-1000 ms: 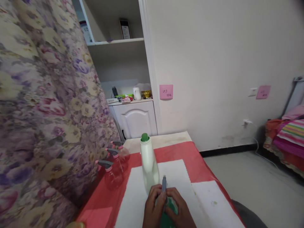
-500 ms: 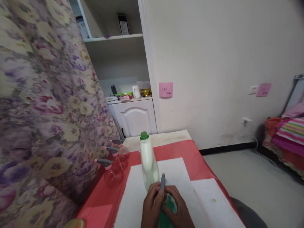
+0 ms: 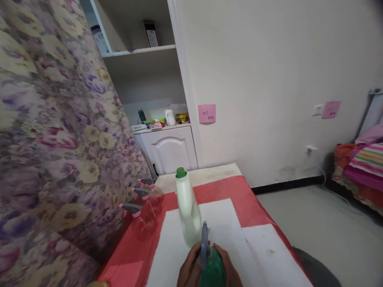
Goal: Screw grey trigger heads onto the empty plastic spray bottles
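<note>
Low in the view, both my hands are around a green spray bottle (image 3: 214,270) with a grey trigger head (image 3: 204,243). My left hand (image 3: 191,263) wraps the left side, close under the trigger head. Along the right side of the bottle, my right hand (image 3: 229,265) curls its fingers against it. Just beyond the hands a tall pale green bottle (image 3: 189,211) stands uncapped, with a green spout in its neck. The bottoms of my hands are cut off by the frame.
Several clear spray bottles (image 3: 144,225) with grey triggers stand at the table's left, near the flowered curtain (image 3: 68,159). White sheets (image 3: 266,255) lie over the red tablecloth (image 3: 221,185). A white cabinet (image 3: 170,151) and the wall are behind; a bed (image 3: 362,171) is at far right.
The spray bottle has turned in my hands, so its grey trigger head shows longer and more of the green body is visible. My hands sit slightly lower, and the view has shifted a little.
</note>
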`<state>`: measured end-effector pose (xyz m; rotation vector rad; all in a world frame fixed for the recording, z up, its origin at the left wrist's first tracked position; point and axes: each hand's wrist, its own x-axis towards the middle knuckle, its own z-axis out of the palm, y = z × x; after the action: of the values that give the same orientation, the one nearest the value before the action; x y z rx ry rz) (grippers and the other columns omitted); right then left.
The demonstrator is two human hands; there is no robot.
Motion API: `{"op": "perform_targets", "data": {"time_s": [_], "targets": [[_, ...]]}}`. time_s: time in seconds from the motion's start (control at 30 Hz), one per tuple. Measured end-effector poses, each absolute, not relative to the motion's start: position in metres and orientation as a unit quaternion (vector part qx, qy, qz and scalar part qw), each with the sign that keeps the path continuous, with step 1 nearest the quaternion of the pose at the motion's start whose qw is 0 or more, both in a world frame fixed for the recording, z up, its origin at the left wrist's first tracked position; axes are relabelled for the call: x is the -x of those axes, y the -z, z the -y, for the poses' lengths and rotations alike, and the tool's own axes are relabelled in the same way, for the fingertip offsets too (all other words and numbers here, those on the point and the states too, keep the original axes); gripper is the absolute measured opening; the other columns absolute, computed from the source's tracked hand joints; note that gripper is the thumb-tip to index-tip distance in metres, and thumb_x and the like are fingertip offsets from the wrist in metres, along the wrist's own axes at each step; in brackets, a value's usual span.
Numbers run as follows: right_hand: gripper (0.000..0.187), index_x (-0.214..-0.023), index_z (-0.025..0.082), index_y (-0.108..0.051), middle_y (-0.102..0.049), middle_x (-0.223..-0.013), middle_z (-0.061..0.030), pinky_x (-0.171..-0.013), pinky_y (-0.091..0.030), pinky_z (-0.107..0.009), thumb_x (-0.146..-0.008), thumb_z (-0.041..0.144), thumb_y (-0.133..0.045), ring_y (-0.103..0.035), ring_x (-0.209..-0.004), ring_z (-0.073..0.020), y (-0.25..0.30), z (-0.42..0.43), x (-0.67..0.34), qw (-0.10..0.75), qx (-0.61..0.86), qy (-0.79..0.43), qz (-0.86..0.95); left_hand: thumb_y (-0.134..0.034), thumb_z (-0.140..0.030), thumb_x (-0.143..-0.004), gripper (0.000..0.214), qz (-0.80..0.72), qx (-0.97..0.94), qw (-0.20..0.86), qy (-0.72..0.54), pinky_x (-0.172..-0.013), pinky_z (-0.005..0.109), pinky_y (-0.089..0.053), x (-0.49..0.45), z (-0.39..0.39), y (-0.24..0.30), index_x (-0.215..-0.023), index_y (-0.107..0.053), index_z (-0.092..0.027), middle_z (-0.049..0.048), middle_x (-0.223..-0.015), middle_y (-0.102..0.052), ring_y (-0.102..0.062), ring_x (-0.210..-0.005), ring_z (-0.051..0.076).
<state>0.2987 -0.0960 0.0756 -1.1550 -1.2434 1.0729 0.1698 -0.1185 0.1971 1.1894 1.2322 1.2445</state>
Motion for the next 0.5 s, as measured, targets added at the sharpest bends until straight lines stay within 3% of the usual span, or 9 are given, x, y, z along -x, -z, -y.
{"op": "perform_targets", "data": {"time_s": [0.1, 0.27, 0.4, 0.5], "targets": [[0.059, -0.129, 0.018, -0.056, -0.064, -0.134, -0.0159, -0.105, -0.047, -0.043, -0.073, 0.031, -0.07, -0.062, -0.121, -0.0309, -0.079, 0.097, -0.298, 0.538, 0.484, -0.445, 0.528, -0.072, -0.055, -0.071, 0.053, -0.475, -0.509, 0.498, -0.517, -0.107, 0.044, -0.043, -0.167, 0.113, -0.188, -0.115, -0.07, -0.025, 0.0079, -0.123, -0.072, -0.061, -0.118, 0.033], [0.078, -0.131, 0.021, -0.052, -0.066, -0.129, -0.0137, -0.097, -0.053, -0.041, -0.057, 0.026, -0.078, -0.065, -0.116, -0.034, -0.082, 0.097, -0.3, 0.543, 0.457, -0.427, 0.56, -0.073, -0.051, -0.074, 0.05, -0.451, -0.543, 0.497, -0.505, -0.099, 0.042, -0.049, -0.163, 0.105, -0.181, -0.115, -0.068, -0.024, 0.0102, -0.12, -0.072, -0.065, -0.11, 0.031], [0.073, -0.13, 0.021, -0.052, -0.067, -0.128, -0.0125, -0.096, -0.053, -0.039, -0.06, 0.023, -0.073, -0.065, -0.116, -0.0321, -0.08, 0.097, -0.301, 0.545, 0.454, -0.426, 0.562, -0.075, -0.049, -0.072, 0.045, -0.46, -0.546, 0.48, -0.51, -0.094, 0.039, -0.052, -0.165, 0.099, -0.178, -0.107, -0.07, -0.022, 0.0108, -0.113, -0.074, -0.066, -0.106, 0.03], [0.08, -0.132, 0.021, -0.049, -0.066, -0.129, -0.0117, -0.096, -0.053, -0.038, -0.055, 0.02, -0.073, -0.065, -0.115, -0.0313, -0.077, 0.097, -0.301, 0.53, 0.453, -0.429, 0.574, -0.079, -0.048, -0.068, 0.044, -0.475, -0.512, 0.477, -0.533, -0.09, 0.037, -0.053, -0.17, 0.098, -0.182, -0.102, -0.07, -0.021, 0.0109, -0.107, -0.076, -0.068, -0.102, 0.029]]}}
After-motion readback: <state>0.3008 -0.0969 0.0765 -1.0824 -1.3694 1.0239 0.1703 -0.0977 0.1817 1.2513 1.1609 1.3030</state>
